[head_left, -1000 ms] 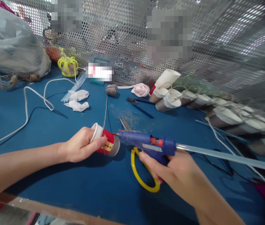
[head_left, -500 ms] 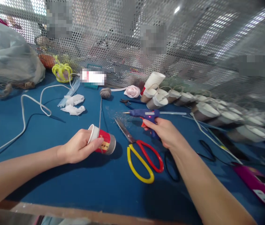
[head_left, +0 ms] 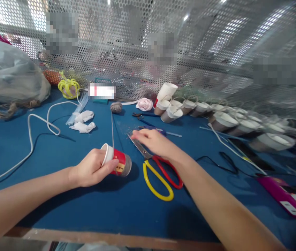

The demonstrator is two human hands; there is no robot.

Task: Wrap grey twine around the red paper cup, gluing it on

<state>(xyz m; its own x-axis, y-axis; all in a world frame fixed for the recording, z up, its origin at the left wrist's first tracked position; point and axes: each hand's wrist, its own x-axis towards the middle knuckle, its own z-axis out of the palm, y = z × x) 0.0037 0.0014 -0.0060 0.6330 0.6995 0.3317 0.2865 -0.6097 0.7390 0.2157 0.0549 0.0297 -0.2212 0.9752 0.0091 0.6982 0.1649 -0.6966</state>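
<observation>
My left hand [head_left: 91, 167] grips a red and white paper cup [head_left: 119, 161] lying on its side, its fingers inside the rim and its thumb on the outer wall. Grey yarn covers the cup's base end. From the cup a strand of yarn [head_left: 112, 129] runs back to a small grey yarn ball [head_left: 116, 107]. My right hand [head_left: 153, 140] is over the scissors [head_left: 145, 153] with fingers stretched left and nothing visible in them. Just behind it lies a blue glue gun [head_left: 160, 131], partly hidden by the hand. The scissors have one red and one yellow handle.
Several wrapped cups with twine handles [head_left: 172, 114] line the back right. Pliers [head_left: 144, 115] and a pale pink ribbon roll [head_left: 144, 104] lie behind the glue gun. A white cord [head_left: 30, 139] loops at left. A purple power strip [head_left: 281, 198] sits at right.
My right hand has let go of the glue gun, which now rests on the table, and has moved left towards the cup. My left hand still holds the cup.
</observation>
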